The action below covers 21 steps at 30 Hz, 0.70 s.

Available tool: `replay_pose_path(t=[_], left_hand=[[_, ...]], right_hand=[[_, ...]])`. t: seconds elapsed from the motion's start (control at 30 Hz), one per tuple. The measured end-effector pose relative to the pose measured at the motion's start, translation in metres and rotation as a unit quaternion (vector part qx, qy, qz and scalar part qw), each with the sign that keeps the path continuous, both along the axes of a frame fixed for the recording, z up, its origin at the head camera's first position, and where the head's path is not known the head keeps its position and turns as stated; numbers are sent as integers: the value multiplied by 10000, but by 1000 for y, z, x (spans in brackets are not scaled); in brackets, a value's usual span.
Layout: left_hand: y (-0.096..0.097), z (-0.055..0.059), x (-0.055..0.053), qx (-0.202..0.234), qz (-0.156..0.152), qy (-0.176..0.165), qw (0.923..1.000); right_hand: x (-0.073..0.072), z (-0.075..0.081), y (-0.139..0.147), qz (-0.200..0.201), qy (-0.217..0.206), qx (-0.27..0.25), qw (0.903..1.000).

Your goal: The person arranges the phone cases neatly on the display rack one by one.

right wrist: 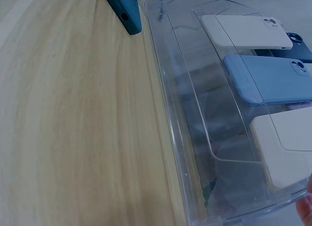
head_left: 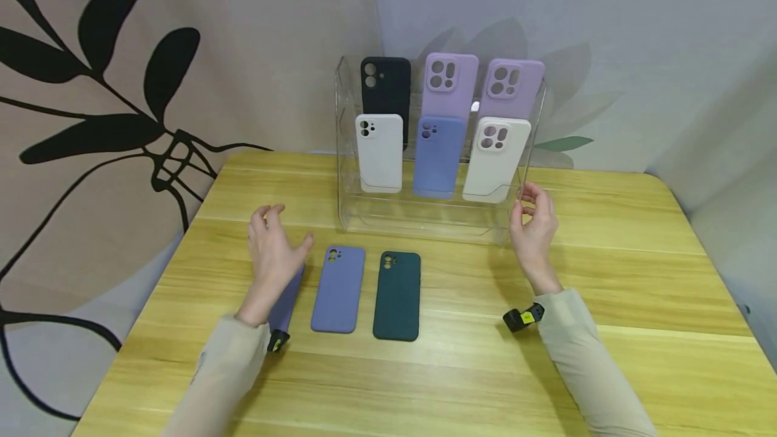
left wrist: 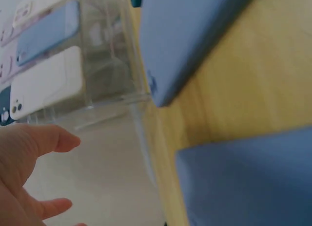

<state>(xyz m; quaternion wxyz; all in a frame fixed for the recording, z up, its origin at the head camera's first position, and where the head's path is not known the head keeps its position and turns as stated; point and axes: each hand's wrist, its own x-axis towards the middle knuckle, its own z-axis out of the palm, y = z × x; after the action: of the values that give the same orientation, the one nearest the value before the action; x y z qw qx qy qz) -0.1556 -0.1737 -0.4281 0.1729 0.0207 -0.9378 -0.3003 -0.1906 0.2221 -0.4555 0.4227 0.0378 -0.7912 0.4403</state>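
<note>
My left hand (head_left: pixel 276 248) hovers over the table's left side, thumb and fingers spread, holding nothing. Beneath its wrist lies a purple-blue phone case (head_left: pixel 288 302), partly hidden by the arm. Beside it rest another purple-blue phone case (head_left: pixel 337 290) and a dark green phone case (head_left: pixel 397 297). At the right end of a clear display stand (head_left: pixel 425 218), my right hand (head_left: pixel 535 224) pinches the side panel's edge. A white case (head_left: pixel 380 154), a blue case (head_left: pixel 438 157) and a cream case (head_left: pixel 496 160) fill the stand's front row.
Behind them stand a black case (head_left: pixel 386 83) and two lilac cases, one in the middle (head_left: pixel 452 90) and one at right (head_left: pixel 512 90). The stand is near the wooden table's (head_left: pixel 637 275) back edge. A wall (head_left: pixel 291 32) rises behind it.
</note>
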Motion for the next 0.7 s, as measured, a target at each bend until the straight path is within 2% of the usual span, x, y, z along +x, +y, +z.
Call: replay_pose_path(t=[0.27,0.5,0.7], left_hand=[[-14,-11,7,-385,135,-895,9952],[-22,-19,12,-545,105,-1830,9815],[-24,-21,14,-568,47,-2352,9703]], right_hand=[[2,2,-1,13,-52,16,10000],[1,2,-1,16,-18,21,10000],[1,2,-1,7,-34,-42,10000]])
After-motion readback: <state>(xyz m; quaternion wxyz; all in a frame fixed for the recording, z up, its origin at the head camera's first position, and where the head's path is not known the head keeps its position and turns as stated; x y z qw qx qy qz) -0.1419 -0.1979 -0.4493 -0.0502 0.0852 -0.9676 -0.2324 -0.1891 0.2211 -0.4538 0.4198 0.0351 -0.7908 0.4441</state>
